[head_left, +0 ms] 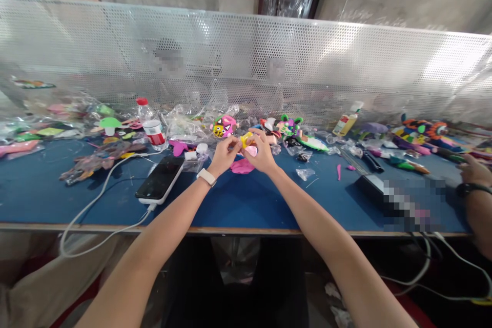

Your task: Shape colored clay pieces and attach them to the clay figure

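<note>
My left hand (226, 155) and my right hand (262, 151) meet over the middle of the table. Between their fingertips they pinch a small yellow piece (246, 139), which looks like soft clay. Just below the hands lies a flat bright pink piece (242, 166), with a lighter pink part (251, 151) partly hidden behind my right fingers. Behind my left hand sits a round pink figure (224, 126) with a yellow cat-like face. A green and purple figure (291, 126) with round ears stands farther back on the right.
A phone (160, 179) with a white cable lies at left, near a red-capped bottle (151, 124). At right are a dark box-like device (378, 192), a yellowish bottle (347, 120) and another person's hand (476, 171). A perforated metal screen (238, 56) closes the back.
</note>
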`<control>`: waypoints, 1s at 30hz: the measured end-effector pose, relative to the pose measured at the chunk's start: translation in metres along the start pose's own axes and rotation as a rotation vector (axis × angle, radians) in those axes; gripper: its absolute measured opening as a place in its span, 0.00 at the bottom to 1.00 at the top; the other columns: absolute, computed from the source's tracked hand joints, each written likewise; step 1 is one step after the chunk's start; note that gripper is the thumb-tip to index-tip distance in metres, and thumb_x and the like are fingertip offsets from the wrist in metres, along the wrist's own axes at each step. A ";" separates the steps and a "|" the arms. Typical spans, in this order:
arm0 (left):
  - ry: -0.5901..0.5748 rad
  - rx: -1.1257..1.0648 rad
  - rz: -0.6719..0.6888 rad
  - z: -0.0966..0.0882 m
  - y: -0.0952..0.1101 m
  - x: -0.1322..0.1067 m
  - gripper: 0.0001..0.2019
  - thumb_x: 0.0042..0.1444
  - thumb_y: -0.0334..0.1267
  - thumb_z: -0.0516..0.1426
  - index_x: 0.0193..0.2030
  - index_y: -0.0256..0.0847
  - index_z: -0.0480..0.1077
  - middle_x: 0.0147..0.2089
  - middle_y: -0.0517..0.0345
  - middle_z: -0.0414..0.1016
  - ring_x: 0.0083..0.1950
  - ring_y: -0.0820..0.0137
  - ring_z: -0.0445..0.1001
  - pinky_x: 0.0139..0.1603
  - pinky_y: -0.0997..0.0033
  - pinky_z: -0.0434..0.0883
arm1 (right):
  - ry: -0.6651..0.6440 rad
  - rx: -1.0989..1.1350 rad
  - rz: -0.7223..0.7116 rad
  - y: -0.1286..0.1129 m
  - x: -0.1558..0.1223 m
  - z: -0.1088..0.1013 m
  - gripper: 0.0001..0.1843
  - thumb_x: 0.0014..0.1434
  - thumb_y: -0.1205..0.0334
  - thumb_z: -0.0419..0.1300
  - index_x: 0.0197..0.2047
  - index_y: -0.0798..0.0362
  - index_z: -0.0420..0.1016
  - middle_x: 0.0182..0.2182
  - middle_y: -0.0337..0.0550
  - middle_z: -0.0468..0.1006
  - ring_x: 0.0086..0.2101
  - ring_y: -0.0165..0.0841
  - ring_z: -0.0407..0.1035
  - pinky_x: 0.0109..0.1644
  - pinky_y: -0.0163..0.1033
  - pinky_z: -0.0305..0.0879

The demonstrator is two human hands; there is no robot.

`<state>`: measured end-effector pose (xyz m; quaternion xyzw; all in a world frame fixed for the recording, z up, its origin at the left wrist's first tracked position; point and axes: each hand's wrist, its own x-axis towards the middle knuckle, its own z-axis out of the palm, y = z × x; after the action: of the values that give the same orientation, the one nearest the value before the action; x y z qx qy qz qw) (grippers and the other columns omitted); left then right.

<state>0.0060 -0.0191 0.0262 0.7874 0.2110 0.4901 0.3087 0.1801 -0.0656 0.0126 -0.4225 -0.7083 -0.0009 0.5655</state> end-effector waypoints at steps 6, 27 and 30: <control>-0.009 0.057 0.022 0.000 0.000 0.000 0.19 0.68 0.55 0.56 0.39 0.41 0.72 0.37 0.56 0.78 0.38 0.67 0.76 0.41 0.68 0.74 | 0.000 -0.085 0.006 -0.003 0.002 -0.002 0.12 0.63 0.53 0.67 0.39 0.47 0.69 0.62 0.52 0.70 0.54 0.45 0.72 0.58 0.60 0.74; -0.018 0.219 0.068 0.002 0.003 -0.001 0.11 0.67 0.44 0.57 0.35 0.41 0.73 0.34 0.57 0.78 0.36 0.67 0.75 0.40 0.68 0.70 | -0.167 -0.391 -0.088 -0.009 0.008 -0.011 0.05 0.56 0.64 0.64 0.33 0.48 0.70 0.34 0.47 0.77 0.39 0.46 0.71 0.45 0.50 0.70; -0.020 0.215 0.062 0.001 0.004 -0.001 0.11 0.67 0.44 0.58 0.35 0.41 0.73 0.34 0.57 0.79 0.37 0.66 0.76 0.41 0.68 0.70 | -0.177 -0.345 -0.072 -0.009 0.008 -0.010 0.04 0.56 0.65 0.63 0.32 0.48 0.71 0.33 0.46 0.77 0.39 0.45 0.72 0.45 0.49 0.70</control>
<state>0.0064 -0.0229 0.0278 0.8269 0.2350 0.4660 0.2093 0.1833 -0.0711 0.0270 -0.4862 -0.7592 -0.1053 0.4197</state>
